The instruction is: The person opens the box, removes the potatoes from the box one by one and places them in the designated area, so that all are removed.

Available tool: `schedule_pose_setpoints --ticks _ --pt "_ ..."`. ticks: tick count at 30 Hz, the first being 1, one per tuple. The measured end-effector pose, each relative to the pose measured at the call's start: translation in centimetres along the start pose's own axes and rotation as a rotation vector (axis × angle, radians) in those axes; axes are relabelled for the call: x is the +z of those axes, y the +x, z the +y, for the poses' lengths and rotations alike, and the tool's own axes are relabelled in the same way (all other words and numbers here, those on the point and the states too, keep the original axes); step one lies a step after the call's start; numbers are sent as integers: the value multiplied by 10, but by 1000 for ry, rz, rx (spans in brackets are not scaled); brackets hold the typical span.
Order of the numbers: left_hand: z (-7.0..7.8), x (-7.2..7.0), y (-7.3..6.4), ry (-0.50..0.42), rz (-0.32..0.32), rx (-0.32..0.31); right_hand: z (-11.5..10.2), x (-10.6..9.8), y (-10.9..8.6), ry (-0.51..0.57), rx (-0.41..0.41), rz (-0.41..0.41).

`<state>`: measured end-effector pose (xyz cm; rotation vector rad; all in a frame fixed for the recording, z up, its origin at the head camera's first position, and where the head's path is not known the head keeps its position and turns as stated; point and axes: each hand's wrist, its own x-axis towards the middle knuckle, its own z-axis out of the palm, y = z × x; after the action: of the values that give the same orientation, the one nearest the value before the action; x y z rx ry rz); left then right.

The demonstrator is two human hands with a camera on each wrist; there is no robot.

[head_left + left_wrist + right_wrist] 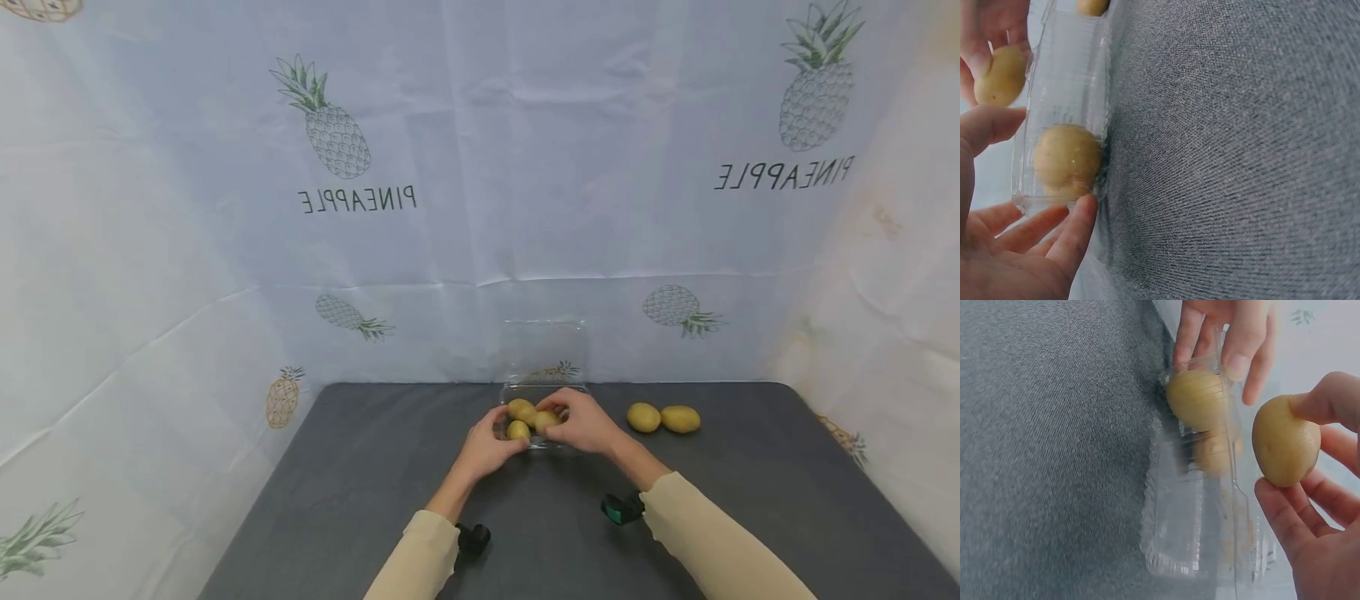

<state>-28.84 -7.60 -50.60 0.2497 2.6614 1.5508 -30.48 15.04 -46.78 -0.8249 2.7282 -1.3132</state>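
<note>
A clear plastic box (534, 446) stands near the table's far edge, its lid (543, 346) raised at the back. Two potatoes lie at the box's left end: a nearer potato (1196, 399) and one behind it (1213, 452). My left hand (486, 443) holds that end, fingers against the end wall and thumb at the rim. Between thumb and fingertips, my right hand (588, 425) pinches another potato (1286, 440). In the right wrist view that potato is beside the rim, outside the box wall. The right part of the box holds nothing.
Two more potatoes (643, 417) (681, 419) lie side by side on the dark grey tabletop (360, 492), right of the box. A pineapple-print cloth (465, 233) hangs behind the table and along both sides. Dark straps with wrist cameras (474, 540) sit under the sleeves.
</note>
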Motion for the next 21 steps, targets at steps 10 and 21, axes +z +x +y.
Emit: schedule_pose_setpoints --ticks 10,21 --pt "0 0 -3 -23 -5 2 -12 -15 -20 -32 -12 36" --pt "0 -1 -2 -3 6 10 -8 -30 -41 -5 -37 47"
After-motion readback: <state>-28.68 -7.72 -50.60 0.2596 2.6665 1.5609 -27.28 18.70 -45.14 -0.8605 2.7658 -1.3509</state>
